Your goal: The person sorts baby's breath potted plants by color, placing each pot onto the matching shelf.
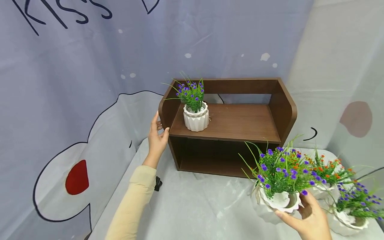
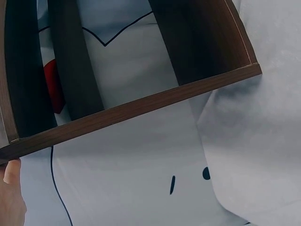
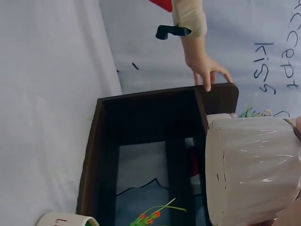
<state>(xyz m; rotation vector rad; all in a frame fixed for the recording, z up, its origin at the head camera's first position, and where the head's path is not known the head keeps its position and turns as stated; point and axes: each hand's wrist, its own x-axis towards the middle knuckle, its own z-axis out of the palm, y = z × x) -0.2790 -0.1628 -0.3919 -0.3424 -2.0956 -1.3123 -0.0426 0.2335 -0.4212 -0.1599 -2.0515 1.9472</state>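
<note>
A brown wooden two-tier shelf [image 1: 240,121] stands against the draped cloth. My left hand [image 1: 158,141] holds its left side panel, thumb at the front edge and fingers along the outer face. In my right hand [image 1: 315,218] is a white flowerpot [image 1: 267,210] with purple flowers and grass, gripped near the rim by thumb and fingers, right of the shelf's front. The right wrist view shows this pot's pale side [image 3: 254,165] close up. Another white pot of purple flowers [image 1: 196,120] stands at the left end of the shelf's upper board.
To the right, behind and beside my right hand, stand a pot with orange flowers [image 1: 327,190] and another with purple flowers [image 1: 348,223]. A pale cloth [image 1: 192,206] covers the table. A cream container with lettering [image 3: 66,220] shows at the right wrist view's lower edge.
</note>
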